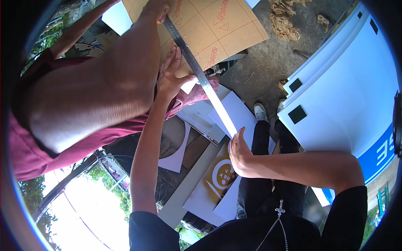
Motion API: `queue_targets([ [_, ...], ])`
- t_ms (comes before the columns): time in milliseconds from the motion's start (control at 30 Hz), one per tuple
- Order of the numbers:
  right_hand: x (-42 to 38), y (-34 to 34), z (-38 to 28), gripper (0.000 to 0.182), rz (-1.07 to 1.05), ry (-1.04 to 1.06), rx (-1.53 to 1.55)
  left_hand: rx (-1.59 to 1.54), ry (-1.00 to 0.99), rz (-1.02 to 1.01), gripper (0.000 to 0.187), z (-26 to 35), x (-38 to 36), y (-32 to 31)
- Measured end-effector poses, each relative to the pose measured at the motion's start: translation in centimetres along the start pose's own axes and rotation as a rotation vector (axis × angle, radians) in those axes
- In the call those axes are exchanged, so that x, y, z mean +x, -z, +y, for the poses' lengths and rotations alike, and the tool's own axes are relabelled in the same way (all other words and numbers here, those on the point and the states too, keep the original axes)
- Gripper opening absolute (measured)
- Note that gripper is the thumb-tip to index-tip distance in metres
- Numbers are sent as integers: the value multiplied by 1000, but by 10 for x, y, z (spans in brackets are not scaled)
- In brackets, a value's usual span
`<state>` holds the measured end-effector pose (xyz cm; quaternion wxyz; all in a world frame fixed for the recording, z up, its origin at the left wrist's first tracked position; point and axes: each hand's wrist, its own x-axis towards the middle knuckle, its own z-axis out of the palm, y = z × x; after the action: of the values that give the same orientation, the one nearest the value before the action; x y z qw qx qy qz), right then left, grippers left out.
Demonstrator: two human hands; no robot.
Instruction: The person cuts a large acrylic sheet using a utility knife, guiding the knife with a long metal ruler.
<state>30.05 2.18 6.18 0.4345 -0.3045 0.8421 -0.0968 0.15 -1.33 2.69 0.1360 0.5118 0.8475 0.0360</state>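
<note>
A long steel ruler (pixel 197 67) runs diagonally across a brown paper-faced sheet (pixel 238 31) printed with red lines and lettering. Its near end sticks out past the sheet, and my right hand (pixel 241 154) is closed at that end, thumb mostly hidden. My left hand (pixel 171 77) lies by the sheet's near edge with fingers stretched over it. The left thumb reaches to the ruler's side. At the far end, a co-worker's hand (pixel 155 9) is on the ruler, with a small orange item, partly hidden, under the fingers.
The co-worker's arm (pixel 109 79) crosses on the left. Large white panels (pixel 339 96) with black squares stand at right. Below lie white sheets (pixel 236 111) and a yellow-and-white sign (pixel 222 178). Crumpled brown paper (pixel 284 27) is on the floor (pixel 264 75).
</note>
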Motion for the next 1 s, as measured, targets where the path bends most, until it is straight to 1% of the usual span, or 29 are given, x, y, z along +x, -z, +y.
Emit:
queue_targets([
  [67,2,-2,-2,74,12,-7,7,35,28,-23,112,2,0,3],
  [167,1,-2,-2,74,7,-6,-6,91,-23,-18,115,-1,1,4],
  [200,0,-1,-2,75,3,-4,-7,45,-8,-13,110,2,1,4],
  [467,-19,14,13,73,-79,87,-12,-87,12,-22,107,13,16,9],
  [567,-17,13,11,73,-80,67,-7,-93,-2,-15,106,14,15,3],
  [700,-5,3,1,66,-7,-3,16,-84,-41,15,104,8,9,-4],
  [1000,-8,8,6,70,-21,5,22,-40,-121,77,101,-11,4,-8],
])
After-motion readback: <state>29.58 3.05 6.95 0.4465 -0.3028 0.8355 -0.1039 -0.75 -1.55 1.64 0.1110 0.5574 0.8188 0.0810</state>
